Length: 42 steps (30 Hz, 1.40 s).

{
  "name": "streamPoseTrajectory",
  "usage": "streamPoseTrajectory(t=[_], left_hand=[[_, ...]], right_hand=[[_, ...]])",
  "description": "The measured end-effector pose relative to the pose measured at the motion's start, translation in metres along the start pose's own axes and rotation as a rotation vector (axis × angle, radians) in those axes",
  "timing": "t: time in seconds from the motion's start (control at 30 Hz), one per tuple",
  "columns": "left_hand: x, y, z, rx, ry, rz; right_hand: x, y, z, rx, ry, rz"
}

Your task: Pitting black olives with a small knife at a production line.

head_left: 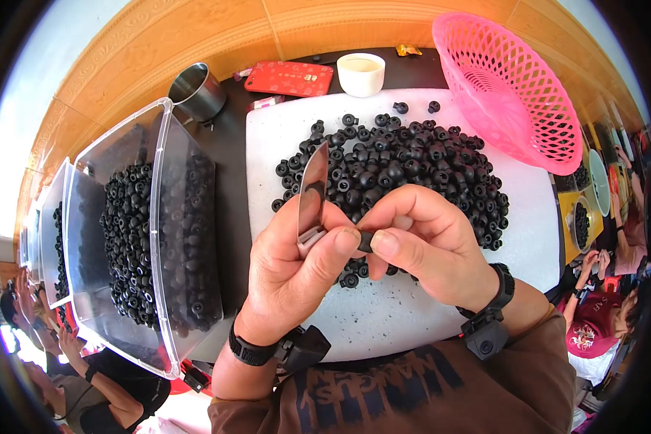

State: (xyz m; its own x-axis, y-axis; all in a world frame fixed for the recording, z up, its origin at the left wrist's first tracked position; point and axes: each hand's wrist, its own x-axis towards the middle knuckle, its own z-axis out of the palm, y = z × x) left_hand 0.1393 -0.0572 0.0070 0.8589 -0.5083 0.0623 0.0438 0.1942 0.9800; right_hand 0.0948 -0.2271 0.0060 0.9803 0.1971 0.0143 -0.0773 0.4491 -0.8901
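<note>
My left hand [296,267] is closed, with a small knife [313,189] held in it, its shiny blade pointing up and away from me. The knife's grip is mostly hidden by the fingers. Between the thumb tips of both hands sits a small black rubber part [365,241]. My right hand [434,249] pinches that part with thumb and forefinger. Just beyond the hands, a heap of similar round black parts [412,163], several with a hole, lies on a white board [441,318]. Black crumbs are scattered on the board near me.
On the left stands a clear plastic bin [168,217] with black parts inside. Behind the board are a metal cup [197,94], a red phone [289,78] and a white cup [361,75]. A pink basket [513,94] leans at the far right. Other people work on both sides.
</note>
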Motion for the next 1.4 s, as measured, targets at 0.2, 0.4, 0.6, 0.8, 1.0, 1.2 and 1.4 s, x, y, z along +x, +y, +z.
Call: streamPoseTrajectory(t=[0.2, 0.4, 0.6, 0.8, 1.0, 1.2, 1.4], left_hand=[[-0.001, 0.004, 0.004, -0.142, -0.060, 0.008], [-0.001, -0.001, 0.009, -0.004, 0.001, 0.050], [-0.001, -0.004, 0.006, -0.082, -0.026, 0.017], [-0.003, -0.003, -0.002, -0.213, -0.103, -0.045], [-0.005, -0.004, 0.001, -0.261, -0.084, -0.020], [-0.003, 0.000, 0.000, -0.290, -0.134, -0.062], [-0.004, -0.002, -0.002, -0.162, -0.101, -0.019]], right_hand=[[-0.001, 0.002, 0.002, 0.055, 0.029, -0.027], [-0.003, 0.005, -0.001, 0.017, 0.036, -0.078], [-0.002, 0.009, -0.001, 0.003, 0.026, -0.167], [0.000, 0.008, -0.003, 0.054, 0.007, -0.184], [0.001, 0.007, -0.005, 0.069, -0.048, -0.195], [0.000, 0.004, -0.001, 0.006, -0.058, -0.211], [0.001, 0.008, -0.009, -0.363, -0.073, -0.389]])
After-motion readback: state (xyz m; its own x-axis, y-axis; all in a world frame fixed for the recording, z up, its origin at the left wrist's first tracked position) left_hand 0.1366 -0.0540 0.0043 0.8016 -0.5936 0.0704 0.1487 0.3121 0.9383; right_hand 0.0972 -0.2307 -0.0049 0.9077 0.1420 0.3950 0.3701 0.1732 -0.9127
